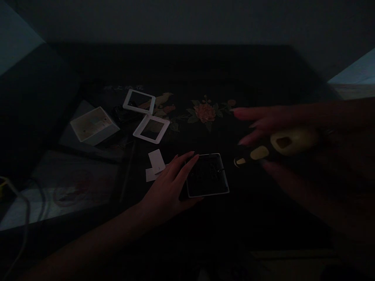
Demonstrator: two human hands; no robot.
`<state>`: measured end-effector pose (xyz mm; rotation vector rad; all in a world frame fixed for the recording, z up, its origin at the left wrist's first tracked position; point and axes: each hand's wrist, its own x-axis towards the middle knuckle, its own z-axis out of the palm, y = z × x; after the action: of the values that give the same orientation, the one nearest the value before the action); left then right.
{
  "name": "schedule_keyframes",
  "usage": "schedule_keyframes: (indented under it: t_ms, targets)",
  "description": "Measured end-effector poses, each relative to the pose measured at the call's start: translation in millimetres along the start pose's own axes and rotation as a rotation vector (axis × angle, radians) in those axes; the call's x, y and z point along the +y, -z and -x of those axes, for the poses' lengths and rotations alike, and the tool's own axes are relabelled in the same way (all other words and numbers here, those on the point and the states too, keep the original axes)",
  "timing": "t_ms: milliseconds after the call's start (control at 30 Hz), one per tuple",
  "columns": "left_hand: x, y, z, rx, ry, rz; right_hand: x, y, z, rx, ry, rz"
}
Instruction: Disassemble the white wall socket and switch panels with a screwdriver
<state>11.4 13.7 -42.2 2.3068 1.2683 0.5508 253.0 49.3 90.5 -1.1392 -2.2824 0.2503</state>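
The scene is very dark. My left hand (pixel 170 185) grips a small square white-rimmed box (pixel 208 195) with a black inside, fingers over its far left corner and thumb along the near side. A short dark piece sticks up at the box's right wall. To the right, my right hand (pixel 272 125) has a yellow-and-black screwdriver (pixel 259 152) between its fingers and thumb, handle end pointing left toward the box. Blur and shadow hide the palm and most of the shaft. Two small white cards (pixel 157 160) lie just left of my left hand.
Two white square frames (pixel 151 128) lie on the dark table beyond the cards. Further left stand a pale open box (pixel 108 132) and a dark object (pixel 123 113). A cable (pixel 27 210) hangs at the left edge. A printed flower (pixel 205 112) decorates the tabletop.
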Motion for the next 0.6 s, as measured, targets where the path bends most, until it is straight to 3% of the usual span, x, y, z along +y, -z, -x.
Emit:
schedule_keyframes:
  t_ms: [100,233,467,600]
  targets:
    - [-0.3,-0.8,-0.1,0.008,0.000,0.000,-0.4,0.7,-1.0,0.012,0.075,-0.015]
    - [-0.4,-1.0,0.0,0.010,0.012,-0.004,-3.2,-2.7,-4.8,0.128,0.087,0.058]
    - [-1.0,-0.7,-0.2,-0.001,0.008,-0.007,-6.6,-0.7,0.5,0.001,0.011,-0.045]
    - [-0.9,-1.5,-0.2,0.021,0.004,-0.003,-5.9,-4.3,0.4,0.081,0.030,-0.033]
